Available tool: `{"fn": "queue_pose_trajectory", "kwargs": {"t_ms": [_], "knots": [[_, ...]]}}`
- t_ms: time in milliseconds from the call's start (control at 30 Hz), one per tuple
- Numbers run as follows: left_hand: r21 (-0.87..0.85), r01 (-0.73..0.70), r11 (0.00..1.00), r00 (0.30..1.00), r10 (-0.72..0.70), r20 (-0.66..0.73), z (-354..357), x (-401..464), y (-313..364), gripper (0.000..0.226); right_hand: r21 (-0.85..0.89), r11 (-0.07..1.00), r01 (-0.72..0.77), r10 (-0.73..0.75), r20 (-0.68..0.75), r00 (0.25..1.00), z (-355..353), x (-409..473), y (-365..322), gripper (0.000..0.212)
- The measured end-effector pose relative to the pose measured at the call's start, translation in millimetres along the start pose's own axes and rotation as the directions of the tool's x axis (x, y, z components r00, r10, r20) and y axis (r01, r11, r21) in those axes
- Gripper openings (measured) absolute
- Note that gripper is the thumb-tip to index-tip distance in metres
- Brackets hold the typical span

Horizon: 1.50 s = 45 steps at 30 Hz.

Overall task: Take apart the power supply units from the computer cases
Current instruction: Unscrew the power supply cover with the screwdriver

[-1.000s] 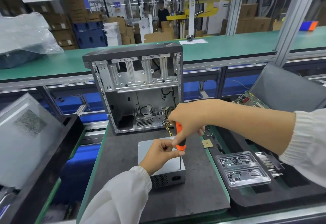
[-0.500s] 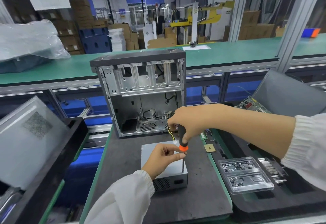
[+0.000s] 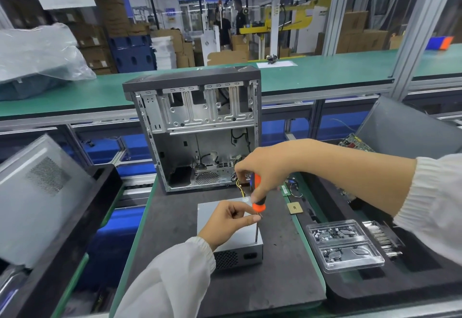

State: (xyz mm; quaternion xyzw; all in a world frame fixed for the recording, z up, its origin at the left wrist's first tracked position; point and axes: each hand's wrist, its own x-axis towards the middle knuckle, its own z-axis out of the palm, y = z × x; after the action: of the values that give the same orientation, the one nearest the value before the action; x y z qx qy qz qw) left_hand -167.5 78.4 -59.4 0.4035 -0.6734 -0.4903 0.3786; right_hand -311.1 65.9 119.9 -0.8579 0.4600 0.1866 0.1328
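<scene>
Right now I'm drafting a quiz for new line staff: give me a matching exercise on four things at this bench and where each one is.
Things:
1. screwdriver
2. power supply unit
3. computer case
4. clear plastic tray

Places:
A. standing open behind the unit
B. gripped in the right hand
C. at the right, holding small parts
D. flat on the dark mat, under the left hand

Pairs: 1-B, 2-D, 3-A, 4-C

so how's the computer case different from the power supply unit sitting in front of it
The computer case stands upright with its side open and interior showing; the power supply unit lies flat as a closed box. The case is far larger. Only the unit is being worked: the right hand holds a screwdriver down on it. Both are grey metal with vent grilles, on the same dark mat.
</scene>
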Motion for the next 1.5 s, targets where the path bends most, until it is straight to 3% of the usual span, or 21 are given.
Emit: {"fn": "queue_pose_trajectory", "kwargs": {"t_ms": [100,167,333,400,500,600,733,867,1233,1367,1500], "knots": [[0.021,-0.016,1.0,1.0,0.016,-0.006,0.7,0.7,0.2,0.017,0.032,0.991,-0.129,0.13,-0.062,0.99,4.2,-0.5,-2.6,0.062],[0.022,-0.018,1.0,1.0,0.017,0.014,0.8,1.5,-0.4,0.015,-0.002,0.99,-0.138,0.137,-0.098,0.986,10.4,3.7,-3.1,0.06],[-0.006,-0.022,1.0,0.995,0.023,0.102,0.1,1.4,-1.5,0.012,-0.071,0.997,0.009,-0.01,-0.015,1.0,2.9,1.0,-4.1,0.011],[0.004,-0.025,1.0,0.996,0.025,0.082,-0.1,2.1,-2.5,0.01,0.01,0.999,0.044,-0.044,0.007,0.999,-0.7,-1.0,-2.5,0.024],[0.018,-0.022,1.0,0.999,0.022,0.031,1.9,3.5,-4.8,0.013,0.052,0.998,-0.039,0.043,-0.06,0.997,3.9,-0.7,-4.2,0.049],[0.056,-0.021,0.998,0.999,0.019,0.035,2.2,4.4,-9.2,0.022,-0.018,0.998,-0.063,0.06,-0.142,0.988,12.7,4.8,-5.1,0.039],[0.292,-0.022,0.956,0.988,-0.023,0.15,-3.1,-0.8,-22.8,0.028,-0.035,0.999,0.033,-0.035,-0.059,0.998,5.8,0.9,-3.7,0.008],[0.485,-0.029,0.874,0.988,-0.048,0.146,0.5,-5.9,-33.2,0.02,-0.089,0.994,0.067,-0.07,-0.036,0.997,3.6,-2.4,-4.8,0.019],[0.634,-0.046,0.772,0.986,-0.067,0.153,-0.1,-4.7,-31.7,0.009,-0.007,1.0,0.027,-0.028,-0.098,0.995,-1.3,-6.5,5.3,0.016],[0.483,0.073,0.873,0.997,-0.081,-0.005,-28.2,-5.8,-30.7,0.011,0.088,0.996,0.016,0.004,-0.214,0.977,-7.1,-6.4,11.0,0.013],[-0.031,0.303,0.952,0.894,-0.296,-0.338,-71.0,-18.0,-47.9,0.015,0.174,0.985,0.019,0.041,-0.338,0.94,5.4,6.0,3.1,0.015]]}}
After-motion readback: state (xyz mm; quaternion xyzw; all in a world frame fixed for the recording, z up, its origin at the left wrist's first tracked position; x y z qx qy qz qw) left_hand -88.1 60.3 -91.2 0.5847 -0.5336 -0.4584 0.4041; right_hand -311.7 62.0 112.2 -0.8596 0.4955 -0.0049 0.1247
